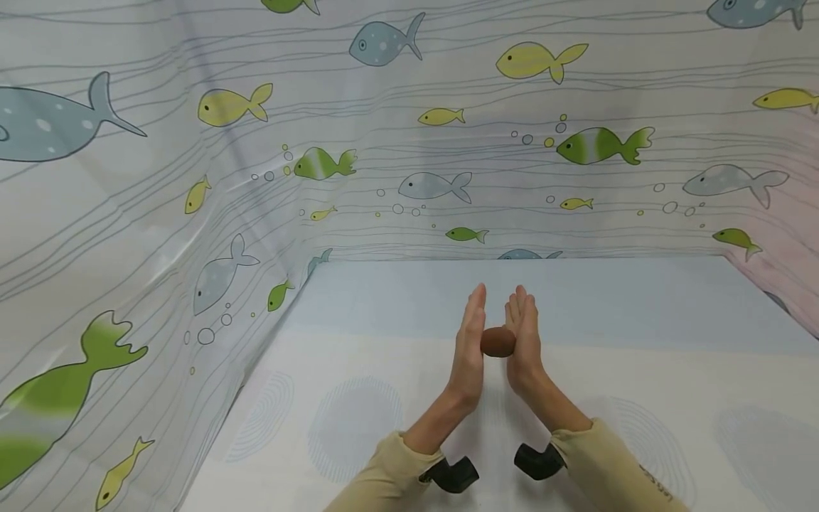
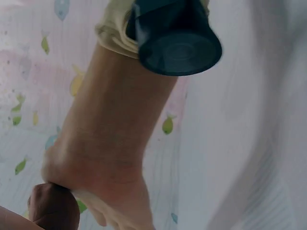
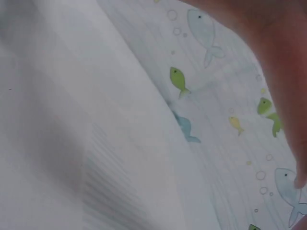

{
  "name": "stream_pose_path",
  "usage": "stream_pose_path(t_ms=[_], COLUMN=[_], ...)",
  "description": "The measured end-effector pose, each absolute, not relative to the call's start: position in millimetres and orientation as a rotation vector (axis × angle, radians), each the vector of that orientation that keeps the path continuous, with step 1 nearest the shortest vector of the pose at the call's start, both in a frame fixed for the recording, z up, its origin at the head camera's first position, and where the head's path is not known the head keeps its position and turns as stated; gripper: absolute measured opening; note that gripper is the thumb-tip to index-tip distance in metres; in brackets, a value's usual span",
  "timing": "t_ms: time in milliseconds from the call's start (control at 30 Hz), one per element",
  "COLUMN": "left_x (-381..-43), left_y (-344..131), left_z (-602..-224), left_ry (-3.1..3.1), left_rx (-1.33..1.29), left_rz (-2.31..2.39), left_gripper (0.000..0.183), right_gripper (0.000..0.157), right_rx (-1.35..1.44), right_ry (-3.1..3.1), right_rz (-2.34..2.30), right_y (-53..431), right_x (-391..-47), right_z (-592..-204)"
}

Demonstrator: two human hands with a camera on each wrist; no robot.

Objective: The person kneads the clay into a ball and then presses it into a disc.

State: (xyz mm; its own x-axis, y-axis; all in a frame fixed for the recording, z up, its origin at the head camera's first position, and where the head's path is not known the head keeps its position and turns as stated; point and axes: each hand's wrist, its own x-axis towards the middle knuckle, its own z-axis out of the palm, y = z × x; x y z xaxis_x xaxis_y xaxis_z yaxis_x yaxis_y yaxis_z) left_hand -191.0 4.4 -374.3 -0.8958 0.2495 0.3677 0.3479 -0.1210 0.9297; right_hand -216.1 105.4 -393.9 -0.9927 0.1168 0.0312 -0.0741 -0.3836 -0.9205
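In the head view, a brown rounded lump [image 1: 498, 342], which looks like modelling clay, is held between two upright palms. My left hand [image 1: 470, 348] presses it from the left with straight fingers. On the other side, my right hand [image 1: 525, 341] faces it, also with fingers extended. Both sets of fingertips point away from me, with a gap between the hands. The left wrist view shows the lump [image 2: 53, 208] at the bottom left, touching the heel of a hand [image 2: 108, 187]. Only part of a hand and forearm [image 3: 283, 72] enters the right wrist view; the lump is hidden there.
A white and pale blue table surface [image 1: 384, 306] with printed circles lies beneath the hands. Fish-printed curtains [image 1: 384, 142] stand behind and to the left. Black curved wrist mounts [image 1: 454, 475] stick out from the cream sleeves [image 1: 390, 473].
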Motion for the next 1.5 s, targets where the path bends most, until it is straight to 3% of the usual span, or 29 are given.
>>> stream_pose_path(t_ms=[200,533,1033,1300,1500], left_x=[-192.8,-216.7,-239.0,-229.2,-211.0], left_y=[2.3,-4.2,-24.4,-19.5,-5.2], left_z=[-368.5,-394.0,-386.4,-396.2,-399.0], left_ry=[-2.029,-2.069,-2.008,-2.0,-2.013], left_rx=[-0.661,-0.386,-0.255,-0.382,-0.55], left_rz=[-2.192,-2.239,-2.233,-2.353,-2.427], left_gripper=[0.066,0.067,0.063,0.068,0.069], right_gripper=[0.071,0.071,0.071,0.072,0.073], right_rx=[0.024,0.23,0.325,0.27,0.068], right_ry=[-1.742,-1.798,-1.742,-1.765,-1.722], right_rz=[2.521,2.563,2.615,2.585,2.561], right_y=[99.7,75.9,70.0,74.4,80.1], right_x=[-208.4,-181.8,-165.9,-171.1,-190.5], right_z=[-401.9,-390.6,-372.0,-365.8,-368.4])
